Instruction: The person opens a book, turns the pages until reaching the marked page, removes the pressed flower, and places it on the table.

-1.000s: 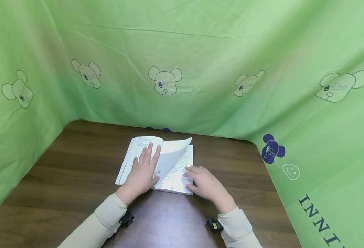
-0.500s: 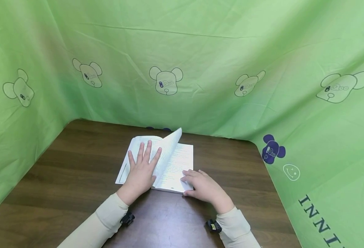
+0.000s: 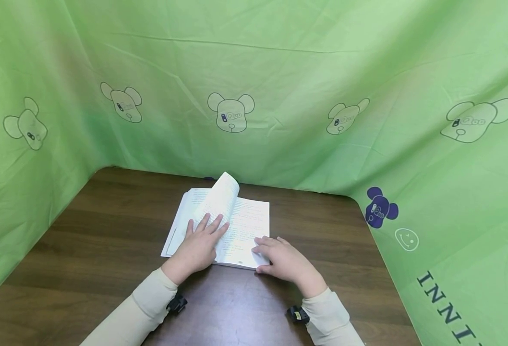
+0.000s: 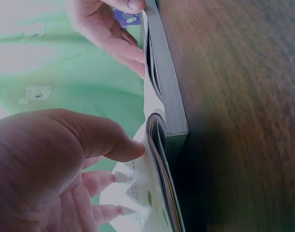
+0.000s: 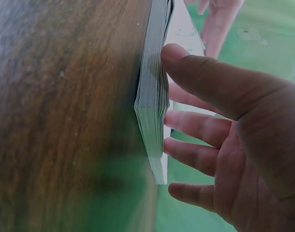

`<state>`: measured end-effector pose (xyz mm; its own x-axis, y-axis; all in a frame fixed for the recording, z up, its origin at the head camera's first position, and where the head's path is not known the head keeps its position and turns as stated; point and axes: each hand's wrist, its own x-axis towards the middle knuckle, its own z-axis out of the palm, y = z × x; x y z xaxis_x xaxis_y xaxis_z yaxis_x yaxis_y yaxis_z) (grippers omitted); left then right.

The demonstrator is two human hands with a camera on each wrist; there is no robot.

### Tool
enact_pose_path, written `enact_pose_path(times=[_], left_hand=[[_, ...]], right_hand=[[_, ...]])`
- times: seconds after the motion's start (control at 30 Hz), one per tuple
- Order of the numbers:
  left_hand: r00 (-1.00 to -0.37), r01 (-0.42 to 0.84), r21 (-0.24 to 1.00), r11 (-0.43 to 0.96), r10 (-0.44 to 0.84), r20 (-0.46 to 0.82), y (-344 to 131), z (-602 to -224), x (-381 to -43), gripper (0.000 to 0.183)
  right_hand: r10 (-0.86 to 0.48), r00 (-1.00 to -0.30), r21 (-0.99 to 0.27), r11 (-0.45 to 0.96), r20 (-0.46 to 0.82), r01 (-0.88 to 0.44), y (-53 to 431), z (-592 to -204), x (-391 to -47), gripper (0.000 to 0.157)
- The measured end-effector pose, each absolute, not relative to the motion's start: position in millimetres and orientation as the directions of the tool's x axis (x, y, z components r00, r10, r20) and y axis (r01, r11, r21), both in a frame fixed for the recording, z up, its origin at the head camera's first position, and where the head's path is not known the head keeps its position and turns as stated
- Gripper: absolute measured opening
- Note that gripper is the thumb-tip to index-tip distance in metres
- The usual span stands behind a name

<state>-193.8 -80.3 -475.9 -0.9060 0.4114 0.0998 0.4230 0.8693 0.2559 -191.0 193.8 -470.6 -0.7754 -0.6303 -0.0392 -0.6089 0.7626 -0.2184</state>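
Observation:
An open book (image 3: 251,216) lies on the table, its right-hand stack thicker than the left. A page (image 3: 223,192) stands curled up near the spine and leans over the left side. My left hand (image 3: 198,247) spreads its fingers across this leaf and the left pages; in the left wrist view its thumb (image 4: 125,147) reaches the paper by the spine fold. On the lower right corner of the book rests my right hand (image 3: 286,259), fingers relaxed on the page. The right wrist view shows its thumb (image 5: 178,53) at the upper edge of the page block (image 5: 152,92).
The dark wooden table (image 3: 107,230) extends around the book on all sides. Green cloth (image 3: 280,72) printed with bear heads hangs behind it and along both sides. Each wrist carries a small black camera, such as the left wrist camera (image 3: 177,304).
The lifted page has swung from the right side over to the left. My left hand has drawn its fingers back slightly and now covers it. The right hand has shifted slightly left onto the corner.

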Motion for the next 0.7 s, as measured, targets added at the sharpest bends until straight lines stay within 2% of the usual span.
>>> enact_pose_path(times=[0.4,0.6,0.7], left_hand=[[-0.949,0.272,0.295,0.916,0.306,-0.072,-77.4,-473.7,-194.7,0.057],[-0.959,0.236,0.323,0.917,0.273,-0.075,-79.6,-474.6,-194.4,0.051],[-0.961,0.23,0.338,0.913,0.267,-0.066,-81.0,-476.7,-194.6,0.055]], right_hand=[[-0.64,-0.768,-0.216,0.756,-0.039,-0.619,196.9,-473.9,-192.8,0.048],[-0.641,-0.767,-0.213,0.756,-0.042,-0.62,197.3,-473.6,-193.9,0.048],[-0.635,-0.771,-0.221,0.76,-0.049,-0.611,197.4,-472.6,-193.5,0.05]])
